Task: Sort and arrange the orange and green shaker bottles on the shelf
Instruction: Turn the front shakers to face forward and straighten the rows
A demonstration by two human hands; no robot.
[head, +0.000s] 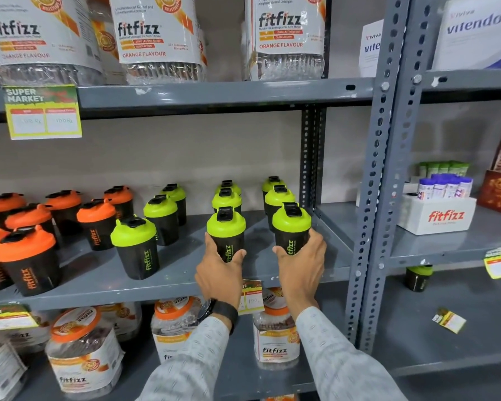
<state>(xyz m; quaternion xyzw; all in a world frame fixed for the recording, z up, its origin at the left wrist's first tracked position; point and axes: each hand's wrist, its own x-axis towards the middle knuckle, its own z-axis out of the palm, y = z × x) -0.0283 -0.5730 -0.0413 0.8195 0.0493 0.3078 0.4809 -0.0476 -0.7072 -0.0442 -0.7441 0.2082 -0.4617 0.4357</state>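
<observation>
On the grey middle shelf (185, 280), several orange-lidded black shaker bottles (28, 259) stand grouped at the left. Green-lidded ones stand to their right in three front-to-back rows. My left hand (219, 269) grips the front green bottle (226, 230) of the middle row, upright on the shelf. The front green bottle (291, 227) of the right row, next to the shelf post, is held by my right hand (301, 260). Another green bottle (136, 246) stands alone at the front of the left green row.
Large fitfizz jars (156, 39) fill the shelf above and more jars (83, 351) the shelf below. A perforated upright post (379, 180) borders the right side. The neighbouring rack holds a white fitfizz box (437, 217) of tubes and one green shaker (418, 277) lower down.
</observation>
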